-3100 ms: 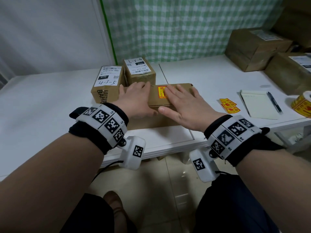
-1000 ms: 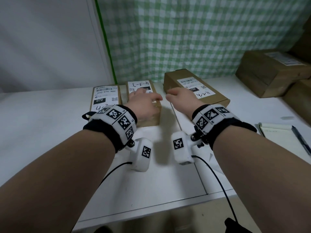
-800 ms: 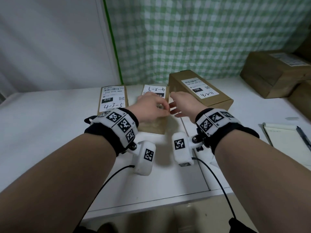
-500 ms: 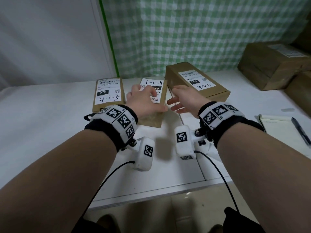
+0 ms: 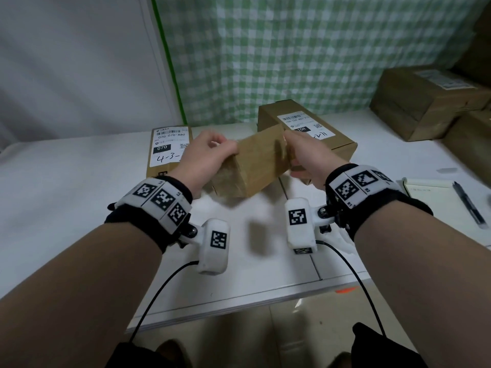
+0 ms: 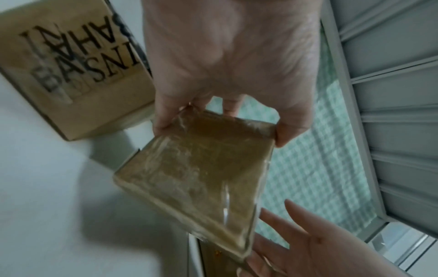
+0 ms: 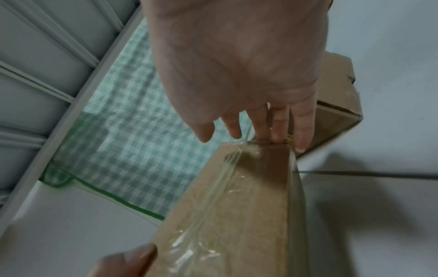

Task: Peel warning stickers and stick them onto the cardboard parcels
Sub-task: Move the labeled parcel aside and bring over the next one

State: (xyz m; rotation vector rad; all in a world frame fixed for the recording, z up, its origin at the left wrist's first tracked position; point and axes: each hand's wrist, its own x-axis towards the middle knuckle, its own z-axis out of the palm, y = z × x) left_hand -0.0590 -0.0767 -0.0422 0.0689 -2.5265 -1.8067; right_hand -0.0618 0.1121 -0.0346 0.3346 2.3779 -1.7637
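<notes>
A small tape-wrapped cardboard parcel [image 5: 255,166] hangs tilted above the white table [image 5: 79,208], its plain brown sides facing me. My left hand [image 5: 212,150] grips its left end; in the left wrist view the thumb and fingers [image 6: 163,123] curl round that end of the parcel [image 6: 201,168]. My right hand [image 5: 293,152] touches the other end, and in the right wrist view straight fingers [image 7: 279,127] lie against the parcel's edge [image 7: 237,206]. No warning sticker shows in any view.
Two labelled parcels stand on the table behind the held one, at left [image 5: 170,150] and at right [image 5: 305,128]. Larger boxes [image 5: 425,102] fill the back right. A notepad [image 5: 430,197] and a pen [image 5: 467,205] lie near the right edge.
The middle parcel lay on the table under my left hand; now it is lifted and turned, labelled face away. My right hand has come onto its far end.
</notes>
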